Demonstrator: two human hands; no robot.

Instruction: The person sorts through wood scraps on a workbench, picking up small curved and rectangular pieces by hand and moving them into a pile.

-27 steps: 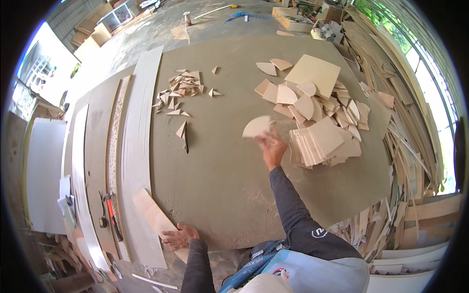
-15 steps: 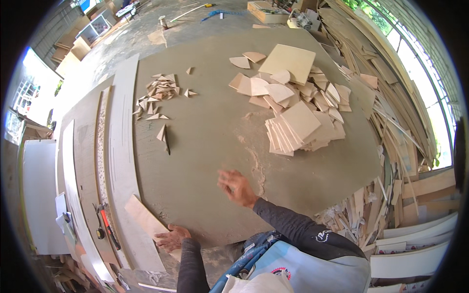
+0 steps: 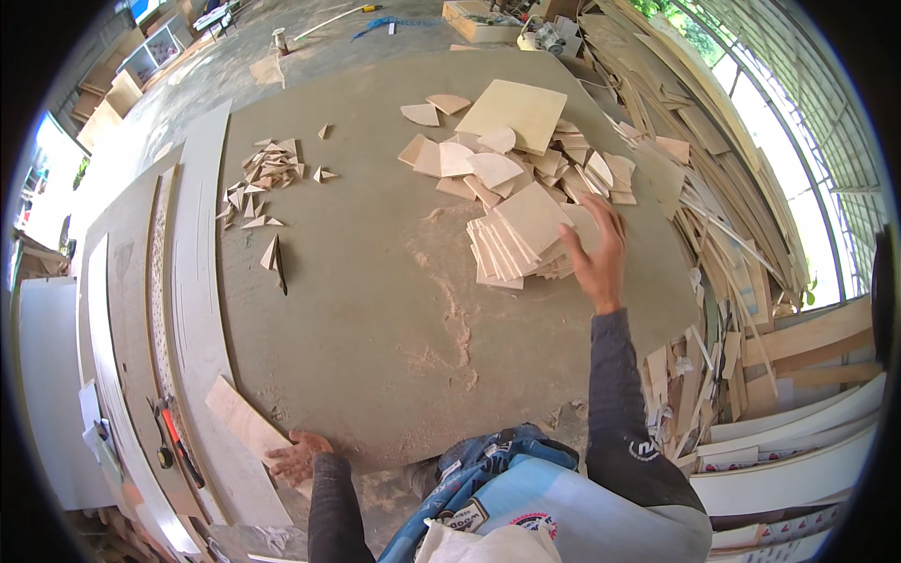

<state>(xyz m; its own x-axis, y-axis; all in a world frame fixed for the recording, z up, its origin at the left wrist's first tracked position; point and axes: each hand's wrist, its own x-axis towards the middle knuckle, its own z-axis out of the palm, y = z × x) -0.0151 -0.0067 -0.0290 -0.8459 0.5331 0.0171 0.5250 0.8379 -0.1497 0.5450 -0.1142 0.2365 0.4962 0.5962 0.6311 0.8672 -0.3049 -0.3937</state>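
My left hand [image 3: 298, 455] lies on the near end of a narrow, pale wooden board [image 3: 242, 413] at the table's front left, its fingers stretched out flat. Thumb and fingers apart, my right hand [image 3: 599, 253] reaches over the right edge of a fanned stack of square plywood pieces [image 3: 535, 219]. Whether it touches the stack I cannot tell. Behind the stack lie quarter-round plywood pieces [image 3: 494, 170] in a loose heap, with one larger square panel [image 3: 511, 113] on top. Small wooden triangles [image 3: 272, 166] form another pile at the far left.
The large table [image 3: 347, 310] carries sawdust streaks [image 3: 460, 328]. A pencil-like dark stick [image 3: 282, 277] lies by a triangle. Along the left are long boards [image 3: 192, 253], a red-and-black tool [image 3: 180, 441] and a tape measure [image 3: 165, 457]. Scrap timber [image 3: 713, 169] is heaped at the right.
My right hand has swung from the table's middle, away from me and to the right, to the plywood stack. My left hand stays on the board. The whole view has shifted slightly.
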